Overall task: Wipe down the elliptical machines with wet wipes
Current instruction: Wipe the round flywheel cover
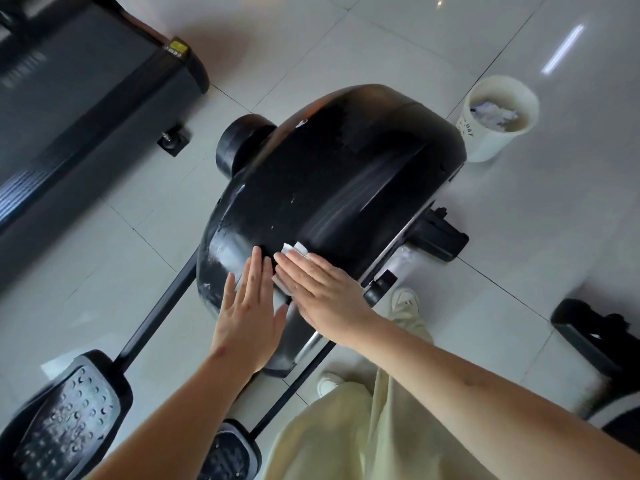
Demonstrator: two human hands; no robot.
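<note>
- Your right hand lies flat, fingers straight, pressing the wet wipe onto the elliptical's black housing.
- Your left hand flat, empty, beside it.
- White bin reads "DAY".

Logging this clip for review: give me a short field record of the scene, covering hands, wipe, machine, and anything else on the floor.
left hand: flat, open, on the black housing
right hand: flat, pressing the wet wipe onto the housing
wet wipe: white, mostly hidden under the fingers
housing surface: streaked, part damp sheen
pedal: lower left, textured
bin: white, crumpled white waste inside
floor: pale glossy tiles
</note>
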